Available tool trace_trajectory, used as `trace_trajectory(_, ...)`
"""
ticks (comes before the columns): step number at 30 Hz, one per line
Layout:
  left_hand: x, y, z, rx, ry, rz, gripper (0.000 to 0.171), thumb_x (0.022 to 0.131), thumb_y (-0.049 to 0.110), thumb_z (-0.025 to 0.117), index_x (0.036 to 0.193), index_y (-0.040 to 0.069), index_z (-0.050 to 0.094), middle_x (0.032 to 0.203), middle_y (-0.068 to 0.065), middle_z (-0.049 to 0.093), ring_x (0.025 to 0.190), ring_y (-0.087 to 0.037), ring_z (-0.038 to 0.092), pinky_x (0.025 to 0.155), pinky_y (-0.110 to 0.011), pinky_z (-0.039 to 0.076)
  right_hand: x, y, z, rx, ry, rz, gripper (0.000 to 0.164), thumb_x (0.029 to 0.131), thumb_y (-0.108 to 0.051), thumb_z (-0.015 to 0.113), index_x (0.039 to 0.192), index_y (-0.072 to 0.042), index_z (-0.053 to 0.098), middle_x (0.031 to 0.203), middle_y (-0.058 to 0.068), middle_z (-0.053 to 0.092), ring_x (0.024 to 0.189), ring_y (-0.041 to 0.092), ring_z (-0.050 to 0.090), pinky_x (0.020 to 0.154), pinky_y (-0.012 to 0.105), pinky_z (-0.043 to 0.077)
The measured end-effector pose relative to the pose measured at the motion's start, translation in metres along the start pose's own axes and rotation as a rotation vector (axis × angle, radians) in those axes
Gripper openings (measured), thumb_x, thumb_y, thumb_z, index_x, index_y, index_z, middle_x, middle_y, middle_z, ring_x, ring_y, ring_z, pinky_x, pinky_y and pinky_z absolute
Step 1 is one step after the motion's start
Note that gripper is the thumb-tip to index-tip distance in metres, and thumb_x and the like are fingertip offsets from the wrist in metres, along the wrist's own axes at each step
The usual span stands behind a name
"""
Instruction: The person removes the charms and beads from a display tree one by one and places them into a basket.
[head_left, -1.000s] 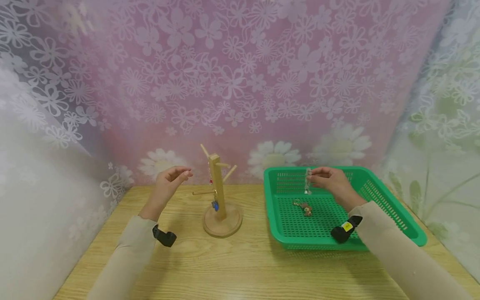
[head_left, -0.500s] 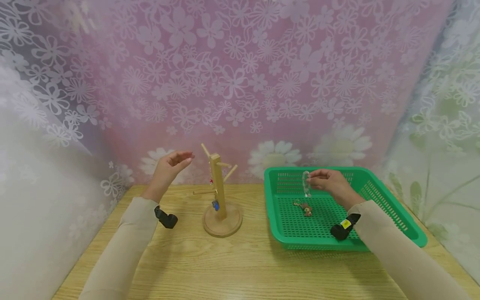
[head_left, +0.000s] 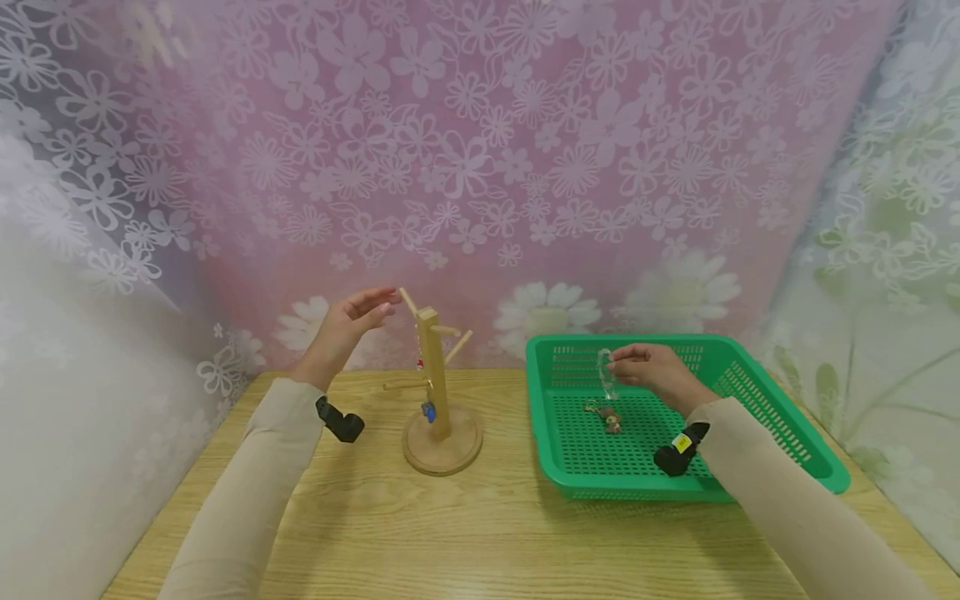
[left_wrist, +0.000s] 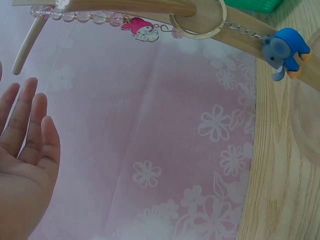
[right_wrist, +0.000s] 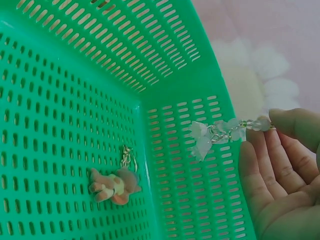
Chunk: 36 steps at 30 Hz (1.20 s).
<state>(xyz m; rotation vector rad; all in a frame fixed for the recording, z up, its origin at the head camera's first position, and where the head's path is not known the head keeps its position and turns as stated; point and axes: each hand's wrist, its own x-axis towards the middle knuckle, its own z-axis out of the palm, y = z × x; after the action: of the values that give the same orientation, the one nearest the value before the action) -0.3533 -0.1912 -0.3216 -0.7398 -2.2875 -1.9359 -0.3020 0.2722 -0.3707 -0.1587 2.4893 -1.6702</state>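
A pink flowered backdrop (head_left: 480,167) stands behind the desk (head_left: 495,533). Of the two hands, the right hand (head_left: 656,372) pinches a clear bracelet (right_wrist: 233,131) over the green basket (head_left: 542,417), to the right of the wooden stand (head_left: 437,375). The left hand (head_left: 347,329) holds nothing, its fingers relaxed, just beside the stand's upper peg (left_wrist: 30,45). The present step seems to be the removal of the bracelet from the basket; the next move should call for a steady pinch above its rim. On the stand hang a pink beaded strand (left_wrist: 100,17) and a blue elephant keyring (left_wrist: 285,50). The desk has pale wood grain.
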Motion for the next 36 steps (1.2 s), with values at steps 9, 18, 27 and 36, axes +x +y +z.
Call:
trace_trajectory(9, 0.007, -0.002, 0.002, -0.027, 0.002, 0.012, 0.040, 0.095, 0.017, 0.057, 0.134, 0.006, 0.051, 0.113, 0.010, 0.063, 0.109, -0.013, 0.058, 0.097, -0.031, 0.043, 0.002, 0.007, -0.006, -0.005, -0.035, 0.006, 0.048, 0.093, -0.019, 0.060, 0.128, 0.010, 0.045, 0.130, 0.026, 0.050, 0.117, 0.038, 0.052, 0.100, 0.051, 0.039)
trace_trajectory(18, 0.017, 0.007, 0.013, -0.042, 0.006, 0.006, 0.045, 0.095, 0.016, 0.057, 0.135, -0.002, 0.047, 0.108, 0.011, 0.065, 0.103, -0.013, 0.058, 0.098, -0.034, 0.043, 0.004, 0.018, -0.012, -0.017, -0.052, -0.009, 0.048, 0.093, -0.020, 0.060, 0.129, 0.010, 0.046, 0.132, 0.029, 0.047, 0.120, 0.039, 0.049, 0.101, 0.050, 0.038)
trace_trajectory(27, 0.018, 0.004, 0.016, -0.062, 0.038, 0.033, 0.027, 0.094, 0.013, 0.059, 0.119, 0.005, 0.059, 0.108, 0.002, 0.066, 0.093, -0.009, 0.059, 0.087, -0.025, 0.048, 0.002, 0.021, -0.008, -0.062, -0.045, 0.021, 0.044, 0.094, -0.019, 0.060, 0.128, 0.006, 0.050, 0.132, 0.026, 0.049, 0.122, 0.040, 0.048, 0.100, 0.049, 0.040)
trace_trajectory(36, 0.007, 0.005, 0.015, -0.038, 0.106, 0.031, 0.020, 0.093, 0.016, 0.061, 0.112, 0.010, 0.060, 0.096, 0.009, 0.065, 0.094, -0.010, 0.059, 0.089, -0.020, 0.047, 0.001, 0.024, -0.009, -0.060, -0.046, 0.012, 0.043, 0.093, -0.017, 0.060, 0.127, 0.008, 0.050, 0.133, 0.027, 0.048, 0.122, 0.041, 0.047, 0.101, 0.050, 0.039)
